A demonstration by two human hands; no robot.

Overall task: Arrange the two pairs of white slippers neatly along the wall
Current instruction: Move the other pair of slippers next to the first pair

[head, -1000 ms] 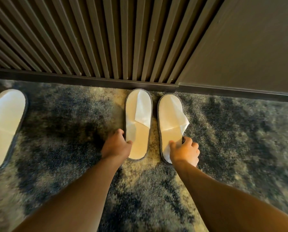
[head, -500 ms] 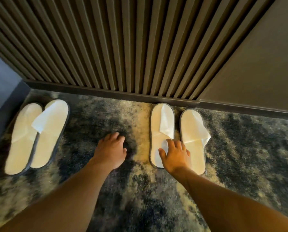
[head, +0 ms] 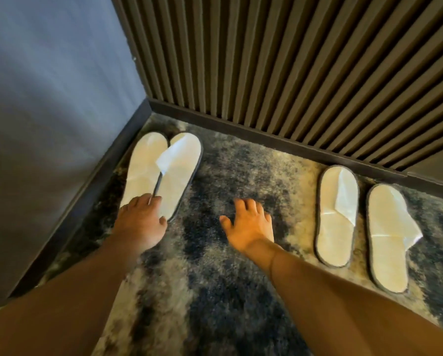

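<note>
Two pairs of flat white slippers with dark edging lie on the carpet. The left pair (head: 161,173) sits in the corner, its two slippers overlapping, toes towards the slatted wall. My left hand (head: 140,222) rests on the heel ends of this pair, fingers spread over both heels; whether it grips them I cannot tell. The right pair (head: 359,224) lies side by side with a small gap, toes near the baseboard. My right hand (head: 248,224) hovers over bare carpet between the pairs, fingers apart and holding nothing.
A dark slatted wall (head: 279,60) with a baseboard runs along the back. A blue-grey wall (head: 48,98) closes the left side and forms a corner. The floor is mottled blue and beige carpet (head: 215,291).
The view swung left. My right hand left the right pair and moved left over the carpet. My left hand travelled left onto the heels of the corner pair.
</note>
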